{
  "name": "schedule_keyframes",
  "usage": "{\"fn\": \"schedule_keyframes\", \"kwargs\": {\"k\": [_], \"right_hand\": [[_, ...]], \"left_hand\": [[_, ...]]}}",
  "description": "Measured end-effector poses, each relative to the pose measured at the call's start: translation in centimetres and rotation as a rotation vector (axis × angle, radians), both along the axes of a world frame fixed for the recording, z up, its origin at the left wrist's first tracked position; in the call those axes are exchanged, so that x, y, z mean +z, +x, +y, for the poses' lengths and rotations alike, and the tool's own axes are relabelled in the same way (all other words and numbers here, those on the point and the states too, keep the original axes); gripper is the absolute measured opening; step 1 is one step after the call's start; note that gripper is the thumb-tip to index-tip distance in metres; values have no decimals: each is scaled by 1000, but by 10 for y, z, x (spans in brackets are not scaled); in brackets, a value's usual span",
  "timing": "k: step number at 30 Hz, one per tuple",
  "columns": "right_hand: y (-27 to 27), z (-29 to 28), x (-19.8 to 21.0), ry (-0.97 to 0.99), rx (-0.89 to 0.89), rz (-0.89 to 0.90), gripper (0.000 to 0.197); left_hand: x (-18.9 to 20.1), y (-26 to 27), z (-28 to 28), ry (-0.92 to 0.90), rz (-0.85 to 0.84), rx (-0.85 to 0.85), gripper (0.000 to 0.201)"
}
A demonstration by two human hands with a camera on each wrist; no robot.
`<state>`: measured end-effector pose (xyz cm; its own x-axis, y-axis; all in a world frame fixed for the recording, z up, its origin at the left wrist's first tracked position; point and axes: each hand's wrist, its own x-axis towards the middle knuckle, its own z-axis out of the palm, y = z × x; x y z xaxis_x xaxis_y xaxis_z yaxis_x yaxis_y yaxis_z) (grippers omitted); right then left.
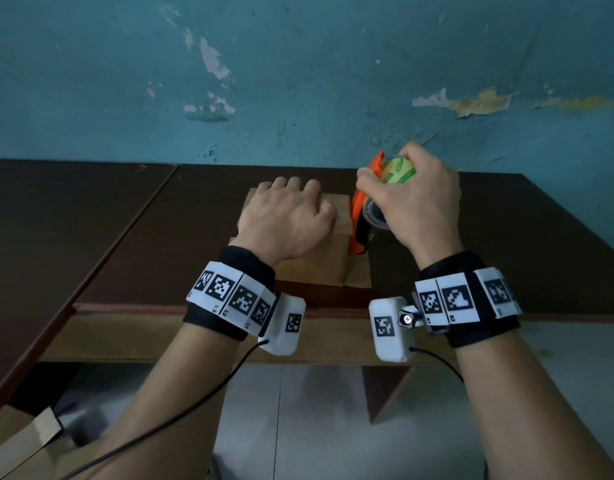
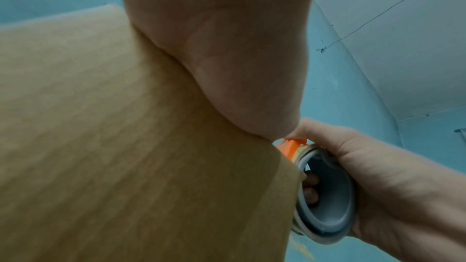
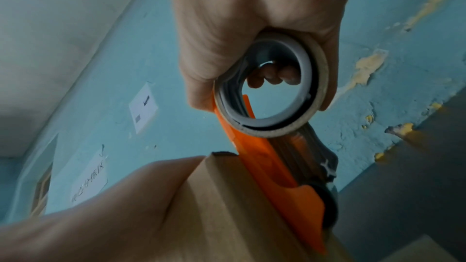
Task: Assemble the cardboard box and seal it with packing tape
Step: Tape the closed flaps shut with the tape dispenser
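A small brown cardboard box [image 1: 316, 265] stands near the front edge of the dark table [image 1: 160, 237]. My left hand [image 1: 288, 216] lies on its top, palm down, with the fingers bent over the far edge and the thumb on the lid. From the left wrist, the palm [image 2: 239, 57] presses on the cardboard [image 2: 126, 146]. My right hand [image 1: 416, 206] grips an orange tape dispenser [image 1: 357, 233] by its tape roll [image 1: 399, 171]. The dispenser stands against the box's right side. From the right wrist, the orange blade guard [image 3: 277, 182] runs down the box's edge [image 3: 239, 216] below the roll [image 3: 277, 132].
A cardboard flap [image 1: 359, 277] lies flat on the table at the box's right foot. The peeling blue wall [image 1: 298, 81] stands right behind the table. More cardboard [image 1: 21, 445] lies on the floor at the lower left. A seam [image 1: 132, 230] splits the tabletop left of the box.
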<state>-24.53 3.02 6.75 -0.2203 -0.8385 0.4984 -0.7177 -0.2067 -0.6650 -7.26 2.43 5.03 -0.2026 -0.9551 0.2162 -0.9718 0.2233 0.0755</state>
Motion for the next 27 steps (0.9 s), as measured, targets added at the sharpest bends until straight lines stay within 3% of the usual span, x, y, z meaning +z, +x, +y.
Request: {"fn": "schedule_keyframes", "kwargs": {"k": [15,19,23,27], "right_hand": [[-7,-7,-10,39,-56,-173,44],[0,-6,-19,113,-87,-107,44],[5,-1,-25,98,-114,-226,42],[-10,2,-22,144,-71,-157,41]], "left_hand": [[0,-3,4,-48,-51,7,46],[0,-6,6,-43,-37,11,44],[-1,-5,5,-51,1,20,43],[0,-4,4,-16,47,12,47]]}}
